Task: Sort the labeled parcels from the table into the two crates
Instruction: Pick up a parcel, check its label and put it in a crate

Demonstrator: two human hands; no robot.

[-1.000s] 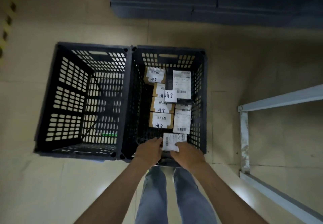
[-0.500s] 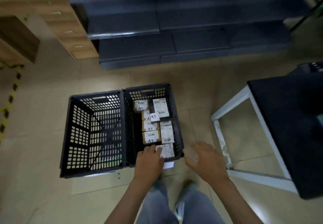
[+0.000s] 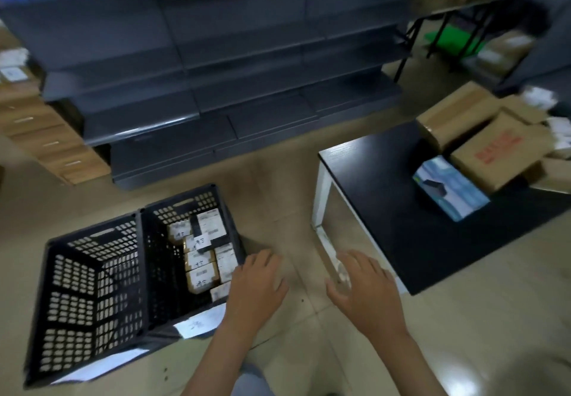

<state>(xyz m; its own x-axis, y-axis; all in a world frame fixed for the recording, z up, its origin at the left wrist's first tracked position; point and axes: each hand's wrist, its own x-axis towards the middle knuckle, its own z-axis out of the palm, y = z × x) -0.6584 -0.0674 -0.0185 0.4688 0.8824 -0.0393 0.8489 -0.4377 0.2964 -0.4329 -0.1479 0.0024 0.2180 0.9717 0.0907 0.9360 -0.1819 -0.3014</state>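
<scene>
Pretty dim shot overall, kinda murky and grey. The shelving [image 3: 234,65] had a blue cast along the top. Soft glare pooled on the floor [image 3: 500,361] at lower right. Motion blur smeared the whole frame, so labels on the parcels [image 3: 200,269] weren't readable, and the wide lens bent lines near the edges.

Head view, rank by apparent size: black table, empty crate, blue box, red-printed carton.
1. black table
2. empty crate, nearer the camera, which flatters it
3. red-printed carton
4. blue box, looking only slightly smaller than the carton
</scene>
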